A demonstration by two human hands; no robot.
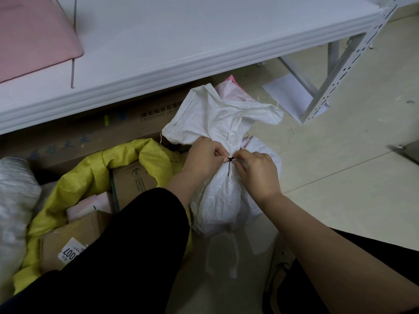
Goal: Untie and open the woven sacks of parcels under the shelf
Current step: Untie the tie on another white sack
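Head view looks down on both hands meeting at the gathered neck of a white sack (217,200), which stands on the floor between the person's knees, just in front of the shelf (181,53) edge. The left hand (204,152) has its fingers curled, pinching the bunched neck of the white sack right beside a black tie (229,165). The right hand (256,168) pinches the black tie from the other side, thumb and forefinger closed on it. The tie's loose tail hangs down between the two hands. Whether it is a knotted cord or a locking strap is too small to tell.

To do this step well, the left hand should probably hold the neck firm and squeeze it thinner, so the loop goes slack. The right hand can then work the tie's end back through instead of pulling against the tension. Pulling the tail straight down would likely tighten it. The floppy mouth of the sack lies beyond the hands and should fall open once the loop is off.

Left of the left hand, a yellow sack (90,177) already lies open around cardboard boxes (133,180).
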